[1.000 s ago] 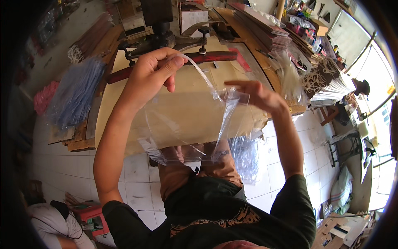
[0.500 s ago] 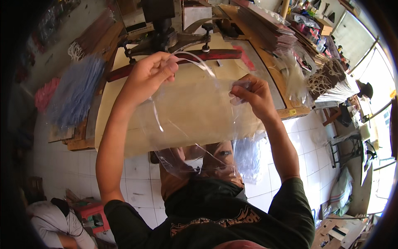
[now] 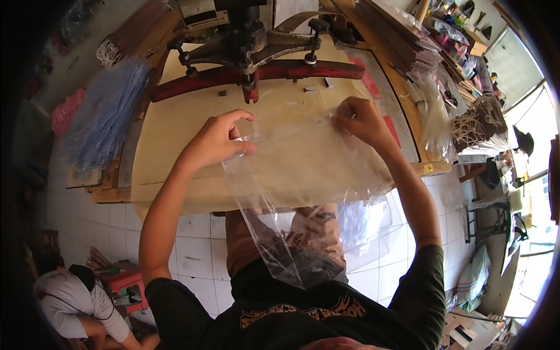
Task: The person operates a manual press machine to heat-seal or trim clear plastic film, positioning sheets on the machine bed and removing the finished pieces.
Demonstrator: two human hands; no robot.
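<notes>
A clear plastic bag point(image 3: 303, 175) lies across the near edge of the wooden table point(image 3: 175, 128), see-through and crinkled, its lower part hanging off the edge over the person's lap. The left hand point(image 3: 219, 140) pinches the bag's left top corner between thumb and fingers. The right hand point(image 3: 359, 119) grips the right top corner in a closed fist. A red-armed press point(image 3: 256, 64) stands at the table's far edge.

A workshop: a red-armed press machine point(image 3: 256, 64) on a wooden workbench point(image 3: 175, 146), stacked bag bundles point(image 3: 102, 116) nearby.
</notes>
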